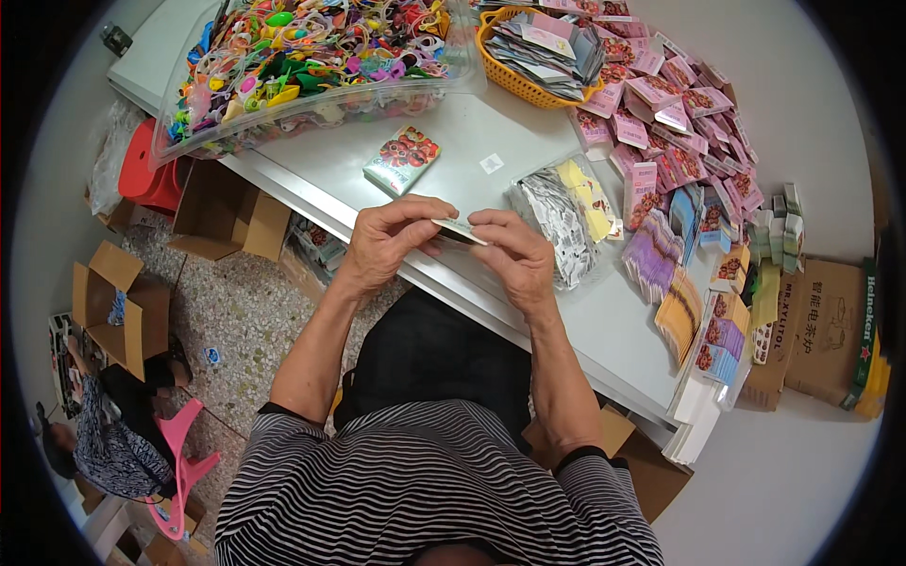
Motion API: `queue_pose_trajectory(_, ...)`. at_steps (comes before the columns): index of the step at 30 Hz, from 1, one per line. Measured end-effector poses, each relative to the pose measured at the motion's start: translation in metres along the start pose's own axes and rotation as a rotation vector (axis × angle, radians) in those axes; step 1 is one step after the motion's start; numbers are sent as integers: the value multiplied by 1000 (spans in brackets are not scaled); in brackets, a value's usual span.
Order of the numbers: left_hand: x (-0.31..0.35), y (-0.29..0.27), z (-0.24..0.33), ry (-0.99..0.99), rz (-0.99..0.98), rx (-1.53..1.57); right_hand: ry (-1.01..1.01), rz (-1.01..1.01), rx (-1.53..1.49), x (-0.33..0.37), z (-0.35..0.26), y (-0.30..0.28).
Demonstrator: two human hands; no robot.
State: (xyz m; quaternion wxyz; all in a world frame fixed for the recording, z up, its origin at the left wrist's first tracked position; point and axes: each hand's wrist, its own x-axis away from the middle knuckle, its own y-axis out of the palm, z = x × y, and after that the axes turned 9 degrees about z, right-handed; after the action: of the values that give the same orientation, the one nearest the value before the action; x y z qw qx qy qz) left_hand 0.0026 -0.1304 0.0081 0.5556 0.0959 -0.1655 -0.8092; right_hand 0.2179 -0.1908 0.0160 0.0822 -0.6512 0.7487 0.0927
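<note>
Both hands meet over the near edge of a white table (330, 174). My left hand (392, 241) and my right hand (514, 255) pinch the two ends of a small flat card packet (460, 230), held edge-on between the fingertips. A green and red small box (403, 158) lies on the table just beyond my left hand. To the right of my right hand lies a clear plastic bag (566, 212) with silver and yellow packets inside.
A clear bin of colourful plastic toys (311, 57) stands at the back left. An orange basket of cards (538, 47) sits behind it, with several pink boxes (661, 104) and stacked cards (717, 311) to the right. Cardboard boxes (226, 217) and a red stool (146, 170) stand on the floor at left.
</note>
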Motion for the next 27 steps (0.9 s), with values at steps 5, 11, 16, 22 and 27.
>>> queue_pose_trajectory(5,-5,-4,-6,64,-39,49,-124,-44,114,0,0,-2)
queue_pose_trajectory(11,-10,1,-5,-23,7,-30,-64,66,138,0,2,4)
queue_pose_trajectory(16,-10,3,-1,-14,32,-139,35,104,98,-2,-4,7)
queue_pose_trajectory(22,-6,4,-4,64,41,-217,57,106,83,-1,-8,9)
queue_pose_trajectory(27,-6,7,-8,274,-36,-223,9,128,73,2,-3,7)
